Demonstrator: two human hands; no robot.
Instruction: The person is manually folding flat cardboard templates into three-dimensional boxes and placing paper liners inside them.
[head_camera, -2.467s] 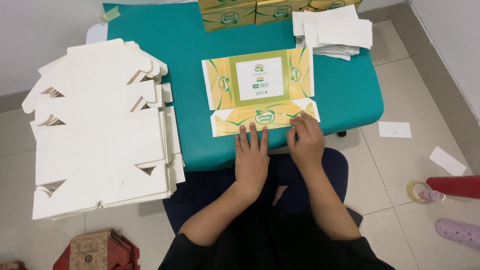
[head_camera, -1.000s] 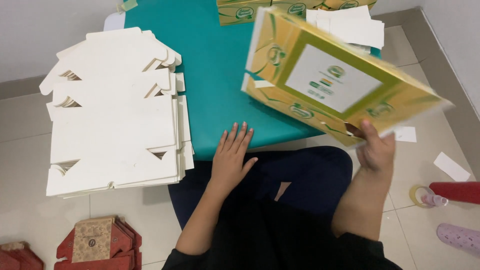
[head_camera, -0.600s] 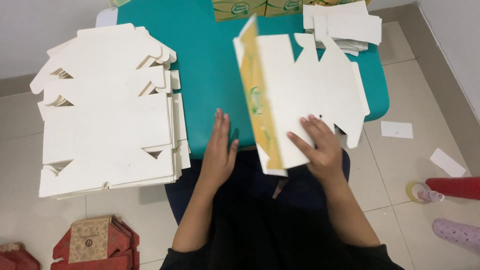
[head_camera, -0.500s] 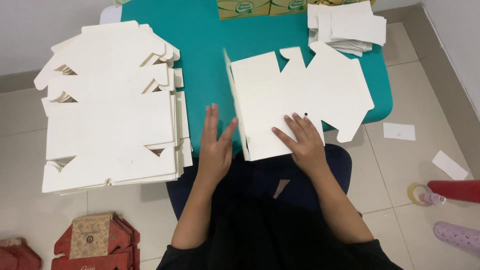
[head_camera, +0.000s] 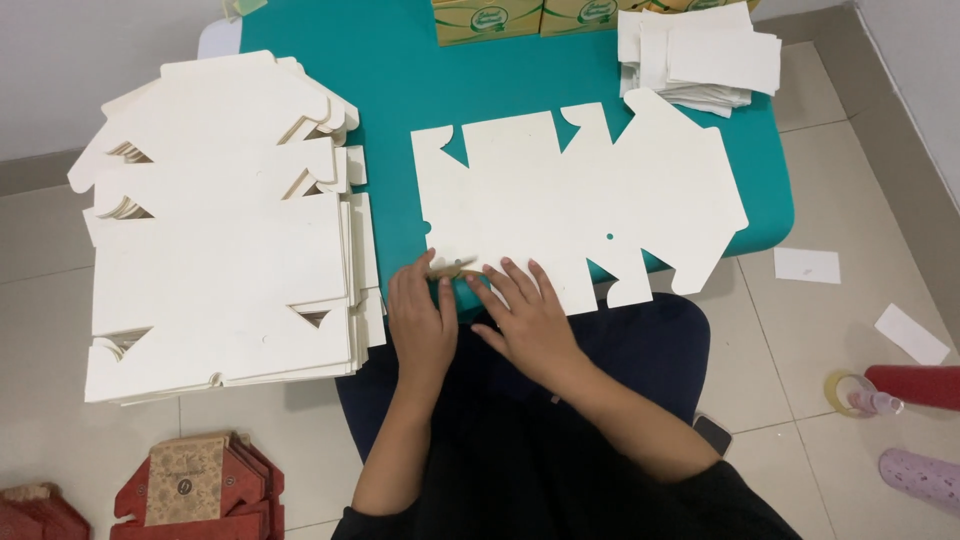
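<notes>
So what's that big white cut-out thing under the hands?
It is a flat cardboard box blank, plain white side up, cut with flaps, notches and one small hole. It lies spread on the teal table, its near edge hanging over. Both hands, left and right, press its near-left corner.

The person wears a black top whose sleeves end at about the elbow, so both forearms are bare below them. The fabric looks plain and dark, with no print or pattern visible. Below the top, the lap shows dark navy trousers or a skirt; which of the two cannot be told. The left hand and the right hand are bare, without gloves. No ring, watch or bracelet can be made out on either hand or wrist.
</notes>
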